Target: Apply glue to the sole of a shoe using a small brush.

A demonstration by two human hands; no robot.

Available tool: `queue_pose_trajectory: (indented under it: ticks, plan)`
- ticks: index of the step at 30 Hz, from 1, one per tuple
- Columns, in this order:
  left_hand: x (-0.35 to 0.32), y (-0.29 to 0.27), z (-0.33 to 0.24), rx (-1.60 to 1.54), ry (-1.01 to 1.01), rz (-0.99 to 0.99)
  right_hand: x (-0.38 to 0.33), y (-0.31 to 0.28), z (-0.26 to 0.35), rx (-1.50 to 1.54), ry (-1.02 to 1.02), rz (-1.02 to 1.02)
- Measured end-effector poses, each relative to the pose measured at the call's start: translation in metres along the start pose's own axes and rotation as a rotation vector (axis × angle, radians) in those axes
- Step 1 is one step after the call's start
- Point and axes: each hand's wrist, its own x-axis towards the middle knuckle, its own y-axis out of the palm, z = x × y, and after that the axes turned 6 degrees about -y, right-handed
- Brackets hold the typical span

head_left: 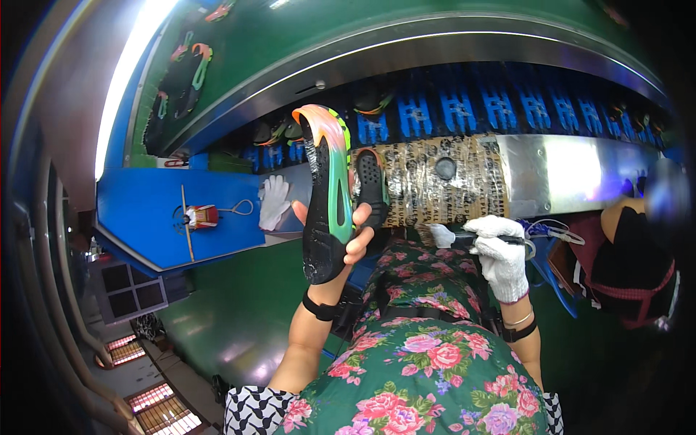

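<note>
My bare left hand [357, 243] is wrapped round a shoe [325, 196] and holds it upright. Its long black face is toward me, and its side band runs from orange at the top to green. Just behind that hand, by the edge of the taped cardboard, is a second dark piece with small holes [371, 177], partly hidden by the fingers. On the right, my gloved right hand [500, 254] grips a brush [438, 235] by its dark handle. The pale brush head points left, toward the shoe but apart from it.
Tape-covered cardboard [413, 196] with a round dark disc [445, 169] lies on the metal bench [525, 174]. Blue racks [457, 112] line a conveyor [435, 40] beyond. A blue table [138, 210] at left bears a red container [203, 216]; a white glove [275, 199] lies nearby.
</note>
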Motion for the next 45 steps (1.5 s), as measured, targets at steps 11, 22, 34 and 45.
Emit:
queue_pose_trajectory:
  ticks: [11, 22, 34, 45]
  plan:
    - [-0.007, 0.011, 0.0, -0.116, -0.039, 0.199, 0.002, -0.007, -0.021, -0.043, 0.037, -0.077]
    - [0.014, 0.062, -0.071, 0.445, 0.261, 0.041, -0.002, -0.015, -0.036, -0.069, 0.011, -0.1]
    - [0.076, 0.085, -0.259, -0.152, 0.718, -0.303, 0.002, -0.017, -0.054, -0.101, 0.001, -0.078]
    - [0.086, 0.075, -0.328, 2.188, 1.038, -1.296, 0.019, -0.003, -0.056, -0.158, 0.011, -0.031]
